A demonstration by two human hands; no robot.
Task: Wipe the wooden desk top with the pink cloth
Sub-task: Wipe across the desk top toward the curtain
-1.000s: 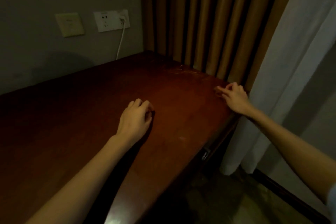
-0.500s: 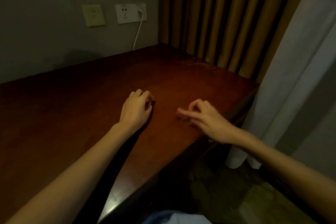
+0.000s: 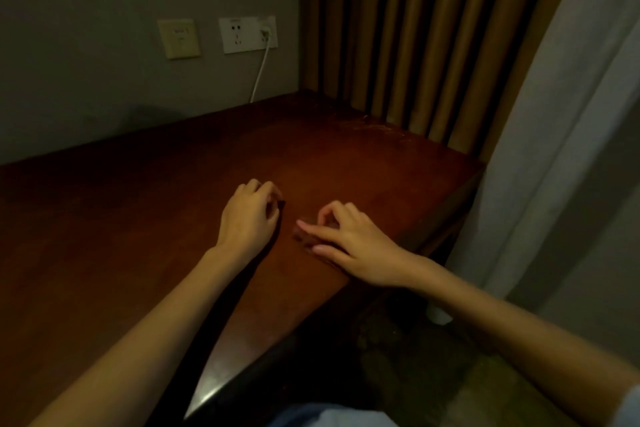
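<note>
The dark reddish wooden desk top [image 3: 145, 218] fills the left and middle of the head view. My left hand [image 3: 251, 218] rests on it near the middle, fingers loosely curled, nothing visible in it. My right hand [image 3: 349, 241] lies just to its right, close to the desk's front edge. One finger and the thumb stretch out flat on the wood while the other fingers are bent. No pink cloth shows anywhere in this dim view.
A grey wall with a switch plate [image 3: 179, 38] and a socket [image 3: 247, 34] with a white cable [image 3: 261, 74] backs the desk. Brown curtains [image 3: 415, 38] and a pale curtain [image 3: 561, 156] hang at the right. The desk's front edge [image 3: 221, 388] runs diagonally, with dark floor [image 3: 433, 374] beyond it.
My right hand has come from the desk's right end by the curtain leftward to a spot beside my left hand. My left hand has stayed put.
</note>
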